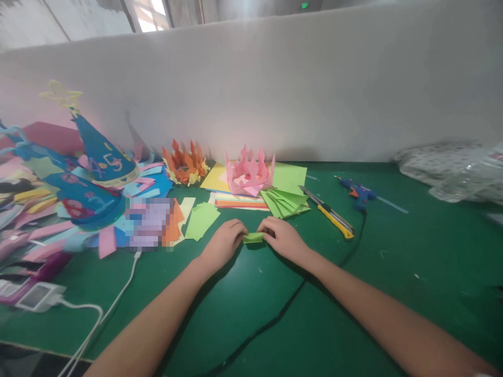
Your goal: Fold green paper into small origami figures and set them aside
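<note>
Paper (253,238), small, green: pinched at its left end by the left hand (225,242) and at its right end by the right hand (285,239), directly in front of the pink crown (249,182). Orange crown (179,166): set left of the pink crown. Green sheets (285,203): fanned at its front right. Knife (332,218), glue gun (358,195): laid farther right of it.
</note>
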`<state>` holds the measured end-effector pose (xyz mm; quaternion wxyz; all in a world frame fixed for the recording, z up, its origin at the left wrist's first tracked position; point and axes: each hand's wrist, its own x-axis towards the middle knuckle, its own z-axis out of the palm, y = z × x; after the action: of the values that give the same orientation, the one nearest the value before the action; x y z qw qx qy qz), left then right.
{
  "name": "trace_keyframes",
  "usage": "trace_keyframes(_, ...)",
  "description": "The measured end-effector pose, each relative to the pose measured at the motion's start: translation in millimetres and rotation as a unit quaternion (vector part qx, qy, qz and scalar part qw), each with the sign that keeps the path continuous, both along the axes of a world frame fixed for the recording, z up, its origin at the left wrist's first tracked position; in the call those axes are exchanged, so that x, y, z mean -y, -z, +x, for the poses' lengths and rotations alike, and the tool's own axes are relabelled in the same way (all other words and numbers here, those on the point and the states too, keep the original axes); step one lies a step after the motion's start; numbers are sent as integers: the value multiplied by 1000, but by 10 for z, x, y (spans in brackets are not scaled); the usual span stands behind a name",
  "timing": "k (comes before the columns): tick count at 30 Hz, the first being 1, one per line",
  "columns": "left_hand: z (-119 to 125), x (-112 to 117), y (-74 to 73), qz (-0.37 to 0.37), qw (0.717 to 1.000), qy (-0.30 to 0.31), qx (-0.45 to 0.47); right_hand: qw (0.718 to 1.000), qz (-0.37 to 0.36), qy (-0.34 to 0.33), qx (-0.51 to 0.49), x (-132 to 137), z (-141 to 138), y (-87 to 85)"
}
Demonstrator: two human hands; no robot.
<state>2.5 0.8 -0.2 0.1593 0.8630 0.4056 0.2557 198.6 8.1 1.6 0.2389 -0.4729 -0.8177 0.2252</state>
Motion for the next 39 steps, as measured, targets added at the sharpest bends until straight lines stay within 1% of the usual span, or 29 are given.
trace_keyframes(4, -15, 0, -4, 39, 998, 40, -29, 999, 21, -26, 9, -6, 23, -18)
trace_keyframes(6, -29, -10, -6, 45, 997, 55, -37, 999, 30, -39, 22, -5, 28, -27)
trace_keyframes(9, -56, -21, -27, 37, 997, 60, -39, 996, 43, -61, 49, 14, 39, -54)
trace_keyframes(13, -83, 10, -102, 17, 997, 60, -41, 994, 58, -75, 61, 58, 65, -104)
trace_keyframes(17, -95, 57, -182, 4, 997, 62, -34, 994, 40, -88, 46, 75, 87, -149)
trace_keyframes(20, -108, 61, -208, -5, 997, 70, -25, 994, 14, -105, 32, 60, 94, -155)
trace_keyframes(24, -133, 30, -175, -18, 997, 77, -24, 995, 7, -98, 21, 26, 107, -103)
trace_keyframes(30, -120, -20, -38, 6, 997, 71, -15, 987, 84, -138, 21, -22, 143, 0)
trace_keyframes(32, -100, -25, -4, 4, 999, 50, 9, 986, 101, -129, 0, -31, 133, 14)
trace_keyframes(34, -76, -23, 19, -27, 998, 4, 48, 989, 101, -105, -32, -31, 105, 16)
trace_keyframes(37, -35, -7, 46, -97, 984, -75, 125, 993, 64, -58, -79, -20, 50, 8)
trace_keyframes(39, -5, 9, 66, -140, 970, -103, 172, 993, 32, -32, -105, -12, 17, 4)
